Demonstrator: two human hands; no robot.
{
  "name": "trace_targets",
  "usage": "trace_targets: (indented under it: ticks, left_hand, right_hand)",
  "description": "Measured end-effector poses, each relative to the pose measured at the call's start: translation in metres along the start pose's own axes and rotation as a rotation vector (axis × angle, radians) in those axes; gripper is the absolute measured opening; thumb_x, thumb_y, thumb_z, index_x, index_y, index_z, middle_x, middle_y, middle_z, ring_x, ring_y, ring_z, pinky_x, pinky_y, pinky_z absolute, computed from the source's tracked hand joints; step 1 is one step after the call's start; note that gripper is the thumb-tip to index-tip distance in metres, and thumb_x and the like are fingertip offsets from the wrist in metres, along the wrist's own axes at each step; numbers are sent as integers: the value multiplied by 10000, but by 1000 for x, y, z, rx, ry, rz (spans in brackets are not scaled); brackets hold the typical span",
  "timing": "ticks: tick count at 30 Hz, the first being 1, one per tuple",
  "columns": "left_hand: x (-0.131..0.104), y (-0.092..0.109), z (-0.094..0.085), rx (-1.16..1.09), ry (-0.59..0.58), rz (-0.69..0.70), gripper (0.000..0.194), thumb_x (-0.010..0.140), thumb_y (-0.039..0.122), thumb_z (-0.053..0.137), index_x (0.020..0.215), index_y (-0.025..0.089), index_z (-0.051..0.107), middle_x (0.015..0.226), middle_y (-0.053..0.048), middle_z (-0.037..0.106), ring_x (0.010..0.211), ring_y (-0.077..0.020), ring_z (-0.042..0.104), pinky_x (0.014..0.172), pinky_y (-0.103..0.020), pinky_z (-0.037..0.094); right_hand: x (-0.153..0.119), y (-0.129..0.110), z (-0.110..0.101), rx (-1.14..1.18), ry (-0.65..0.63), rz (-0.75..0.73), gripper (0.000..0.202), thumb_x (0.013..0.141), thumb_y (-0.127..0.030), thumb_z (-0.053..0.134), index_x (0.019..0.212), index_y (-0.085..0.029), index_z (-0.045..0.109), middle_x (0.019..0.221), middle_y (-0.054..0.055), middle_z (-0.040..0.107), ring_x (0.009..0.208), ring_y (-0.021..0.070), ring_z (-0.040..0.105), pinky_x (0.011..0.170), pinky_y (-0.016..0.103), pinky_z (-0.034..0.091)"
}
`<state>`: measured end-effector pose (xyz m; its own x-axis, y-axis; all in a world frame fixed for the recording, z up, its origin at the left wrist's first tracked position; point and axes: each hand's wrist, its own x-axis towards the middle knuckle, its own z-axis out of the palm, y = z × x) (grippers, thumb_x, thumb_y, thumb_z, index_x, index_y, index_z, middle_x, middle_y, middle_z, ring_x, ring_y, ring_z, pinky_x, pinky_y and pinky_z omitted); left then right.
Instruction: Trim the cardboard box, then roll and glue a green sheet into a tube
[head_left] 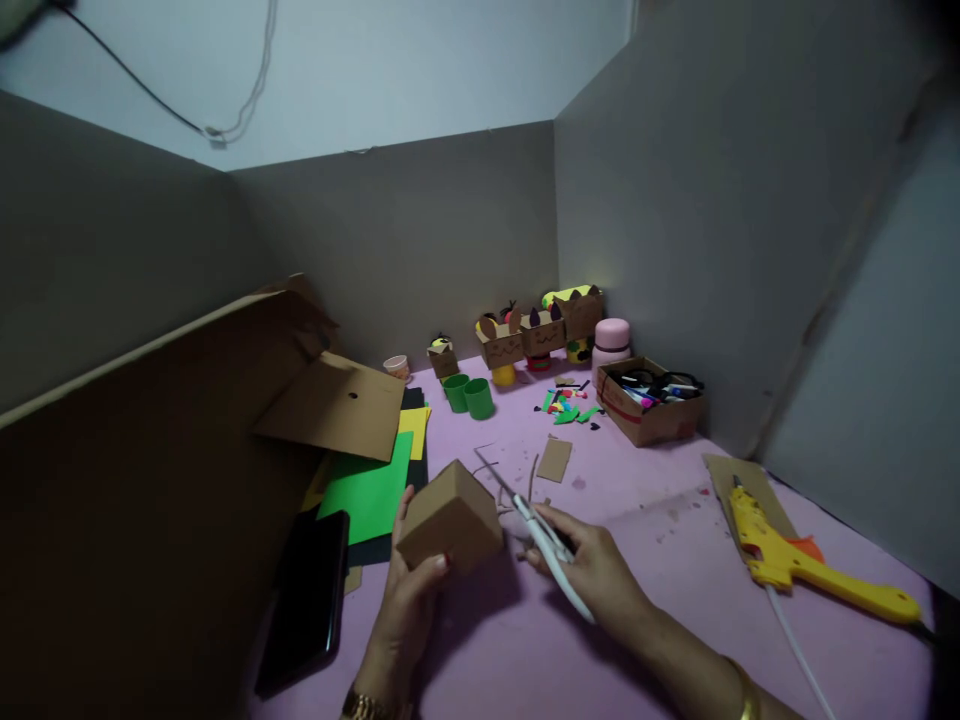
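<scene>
The left hand (416,595) grips a cardboard box (454,515) above the counter (637,640), near its front edge; the right hand (589,565), apart, holds scissors (551,555). Bare surface separates it from the glue gun (802,560) by the right edge.

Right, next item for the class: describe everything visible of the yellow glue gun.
The yellow plastic-looking glue gun lies on its side, its dark-tipped nozzle over a flat brown cardboard piece and its handle extending rightward over the pink tabletop. An orange part, apparently the trigger, shows beside the handle. A white strand runs from its rear; a dark cord leaves the handle's end. Neither hand touches it.
</scene>
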<state>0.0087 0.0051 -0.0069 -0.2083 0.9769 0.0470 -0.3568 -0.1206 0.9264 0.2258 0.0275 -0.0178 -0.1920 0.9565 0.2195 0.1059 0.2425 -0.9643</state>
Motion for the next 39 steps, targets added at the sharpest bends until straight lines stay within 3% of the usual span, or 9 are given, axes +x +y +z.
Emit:
trace_targets:
  ticks: [4, 8, 13, 20, 22, 25, 30, 36, 39]
  left_hand:
    - [1, -10, 2, 552, 36, 373, 1015, 660, 235, 755, 1464, 318, 140, 1360, -114, 481, 1167, -288, 541, 909, -388, 492]
    - [-1, -19, -1, 1050, -61, 840, 954, 709, 143, 687, 1461, 274, 116, 1323, -155, 463, 1206, -305, 470, 972, -520, 431]
    - [-5, -25, 2, 1190, -140, 908, 807, 644, -82, 550, 1342, 300, 416, 1291, -89, 537, 1250, -281, 420, 1057, -531, 348]
    - [-10, -32, 2, 1117, -72, 937, 732, 624, -115, 526, 1194, 345, 526, 1318, -53, 470, 1349, -297, 295, 1073, -579, 296]
    - [-10, -28, 5, 1049, -47, 902, 744, 647, -68, 577, 1252, 353, 471, 1326, -68, 460, 1345, -313, 304, 1063, -588, 298]
    - [-6, -15, 15, 929, -64, 748, 861, 656, 40, 663, 1399, 298, 313, 1314, -133, 503, 1209, -327, 493, 960, -515, 443]
    - [0, 4, 27, 136, -147, 55, 862, 608, 140, 730, 1389, 263, 388, 1275, -99, 605, 1146, -309, 565, 915, -380, 484]
    - [3, -8, -4, -268, 39, -261, 652, 581, 139, 749, 1210, 230, 602, 821, -30, 768, 803, -228, 705, 784, -316, 552]
    - [8, -12, -17, -425, 90, -352, 510, 601, 179, 745, 1099, 264, 670, 792, -18, 780, 764, -229, 719, 782, -338, 568]
  right_hand:
    - [4, 14, 3, 80, 182, 93, 549, 702, -342, 695, 1196, -110, 635, 870, 69, 742, 767, 226, 675, 713, 317, 542]
    - [4, 25, 6, 100, 212, 165, 626, 689, -421, 699, 1201, -71, 613, 811, 74, 731, 713, 222, 662, 637, 309, 540]
    - [0, 30, 6, 137, 164, 207, 670, 644, -393, 752, 1224, -96, 595, 816, 60, 733, 712, 225, 679, 641, 316, 544]
    - [0, 31, 7, 98, 159, 187, 655, 665, -402, 723, 1225, -87, 598, 850, 82, 736, 749, 237, 683, 631, 311, 552]
    - [2, 33, 8, 101, 177, 169, 644, 652, -393, 730, 1208, -89, 614, 873, 90, 737, 767, 242, 679, 644, 315, 551]
    - [5, 36, 11, 113, 188, 135, 606, 655, -379, 726, 1188, -104, 636, 833, 78, 738, 759, 243, 673, 620, 311, 548]
    - [8, 34, 13, 132, 203, 98, 537, 671, -336, 718, 1146, -92, 659, 745, 50, 719, 647, 199, 648, 589, 291, 545]
    - [10, 25, 14, 184, 158, 120, 558, 673, -323, 739, 1187, -131, 638, 785, 52, 718, 661, 202, 650, 621, 321, 564]
    - [9, 21, 14, 163, 144, 83, 535, 657, -301, 754, 1165, -165, 661, 793, 50, 725, 748, 228, 676, 725, 349, 560]
